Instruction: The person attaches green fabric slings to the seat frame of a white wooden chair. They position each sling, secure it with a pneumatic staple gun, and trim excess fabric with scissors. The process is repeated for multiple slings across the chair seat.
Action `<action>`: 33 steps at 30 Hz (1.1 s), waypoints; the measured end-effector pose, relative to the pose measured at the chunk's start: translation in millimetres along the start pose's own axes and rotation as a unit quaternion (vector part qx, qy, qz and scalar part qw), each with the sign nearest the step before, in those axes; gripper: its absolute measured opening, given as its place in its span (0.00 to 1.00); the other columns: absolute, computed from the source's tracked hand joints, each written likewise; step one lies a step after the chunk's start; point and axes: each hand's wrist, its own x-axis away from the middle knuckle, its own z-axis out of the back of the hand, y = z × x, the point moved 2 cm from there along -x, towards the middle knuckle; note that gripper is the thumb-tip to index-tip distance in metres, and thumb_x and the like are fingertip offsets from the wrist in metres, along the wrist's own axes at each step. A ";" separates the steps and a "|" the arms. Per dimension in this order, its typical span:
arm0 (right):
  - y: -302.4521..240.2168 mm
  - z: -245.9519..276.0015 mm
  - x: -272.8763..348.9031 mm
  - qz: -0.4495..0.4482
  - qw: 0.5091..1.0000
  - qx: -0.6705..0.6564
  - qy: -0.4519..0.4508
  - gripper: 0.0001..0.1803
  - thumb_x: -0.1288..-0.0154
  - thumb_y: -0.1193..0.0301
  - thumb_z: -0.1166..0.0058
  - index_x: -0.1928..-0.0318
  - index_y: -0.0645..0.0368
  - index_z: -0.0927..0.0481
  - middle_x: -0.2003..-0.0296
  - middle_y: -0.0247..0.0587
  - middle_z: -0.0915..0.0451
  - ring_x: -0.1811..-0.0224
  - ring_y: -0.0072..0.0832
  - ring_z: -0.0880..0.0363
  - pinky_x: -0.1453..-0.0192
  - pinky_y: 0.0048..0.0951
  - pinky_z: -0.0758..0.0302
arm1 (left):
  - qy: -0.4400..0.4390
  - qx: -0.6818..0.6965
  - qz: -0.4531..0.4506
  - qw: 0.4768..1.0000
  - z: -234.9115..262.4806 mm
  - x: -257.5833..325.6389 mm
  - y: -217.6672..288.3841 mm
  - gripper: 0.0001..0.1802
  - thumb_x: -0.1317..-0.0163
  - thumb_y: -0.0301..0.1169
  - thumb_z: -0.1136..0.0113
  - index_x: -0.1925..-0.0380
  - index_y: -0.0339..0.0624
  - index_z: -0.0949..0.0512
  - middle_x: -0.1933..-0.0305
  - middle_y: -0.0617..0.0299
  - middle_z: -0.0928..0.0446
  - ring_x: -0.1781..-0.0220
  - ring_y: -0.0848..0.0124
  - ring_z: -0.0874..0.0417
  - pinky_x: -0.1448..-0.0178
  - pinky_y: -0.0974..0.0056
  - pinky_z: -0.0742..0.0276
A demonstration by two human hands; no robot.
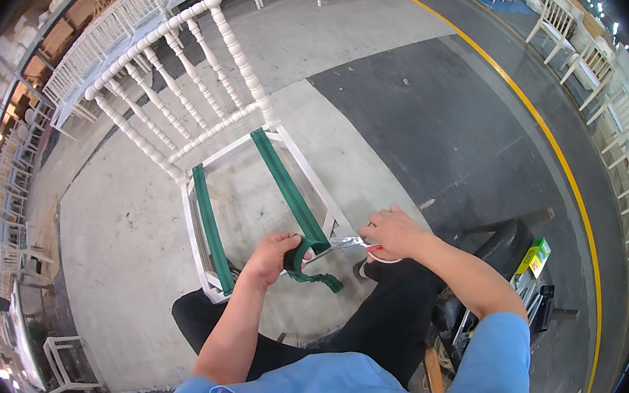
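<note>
Nearest: blue shirt (326, 387) at bottom edge, black trousers (387, 309) either side of the chair's front end.

Left hand (271, 257): fingers curled in, closed on a loop of green webbing (314, 278). Thumb and index finger at the loop, remaining fingers mostly hidden. Loose tail of the webbing hangs off to the right, tip free. Loop sits right at the front end of the right-hand seat strap; can't tell if it's one continuous piece.

Right hand (396, 233): fingers bent and closed around the red-and-white handles of the scissors (352, 242). Part of the grip is hidden under the hand. Metal blades point left, toward the webbing by the front rail. Can't tell how far the blades are open, or if they touch it.

White chair (315, 177) is just past the hands, seat frame open, floor visible through it. Left green strap (211, 228) and right green strap (289, 189) run front to back across the frame, well apart from each other. Turned-spindle backrest (173, 88) stands at the far end.

Right of the right arm: black padded item (502, 249), green-and-yellow box (534, 255) beside it.

Further out: dark floor panel (413, 115), then curved yellow line (547, 136). Rows of white chairs far left and far right.
</note>
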 end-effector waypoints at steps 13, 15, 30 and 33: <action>-2.0 -19.4 -16.8 0.073 0.996 -0.025 0.035 0.20 0.37 0.55 0.32 0.46 0.42 0.16 0.63 0.40 0.19 0.57 0.43 0.15 0.49 0.49 0.26 | 0.026 0.045 -0.052 0.997 6.3 1.3 -4.9 0.11 0.19 0.33 0.46 0.54 0.35 0.22 0.63 0.52 0.14 0.65 0.63 0.13 0.56 0.59 0.14; -3.9 -13.1 17.1 -0.006 0.997 -0.051 0.054 0.22 0.37 0.52 0.31 0.45 0.42 0.17 0.63 0.40 0.19 0.56 0.42 0.16 0.49 0.48 0.26 | 0.038 0.056 -0.054 0.996 10.2 9.3 -9.6 0.11 0.19 0.33 0.46 0.54 0.36 0.22 0.63 0.52 0.15 0.65 0.62 0.13 0.55 0.57 0.14; -46.3 -37.6 -25.4 0.006 0.998 0.016 0.061 0.22 0.38 0.54 0.31 0.44 0.41 0.16 0.59 0.39 0.18 0.51 0.42 0.15 0.45 0.49 0.30 | 0.021 0.086 -0.064 0.994 -3.5 6.2 -12.4 0.12 0.18 0.34 0.47 0.52 0.35 0.23 0.61 0.52 0.14 0.66 0.62 0.12 0.57 0.57 0.12; -55.4 -38.5 -30.3 -0.039 0.999 -0.008 0.000 0.21 0.36 0.53 0.32 0.45 0.42 0.17 0.59 0.39 0.17 0.56 0.44 0.14 0.48 0.51 0.25 | 0.017 0.114 -0.090 0.989 10.4 10.3 -18.4 0.12 0.18 0.34 0.47 0.51 0.34 0.22 0.60 0.51 0.13 0.62 0.61 0.12 0.53 0.56 0.13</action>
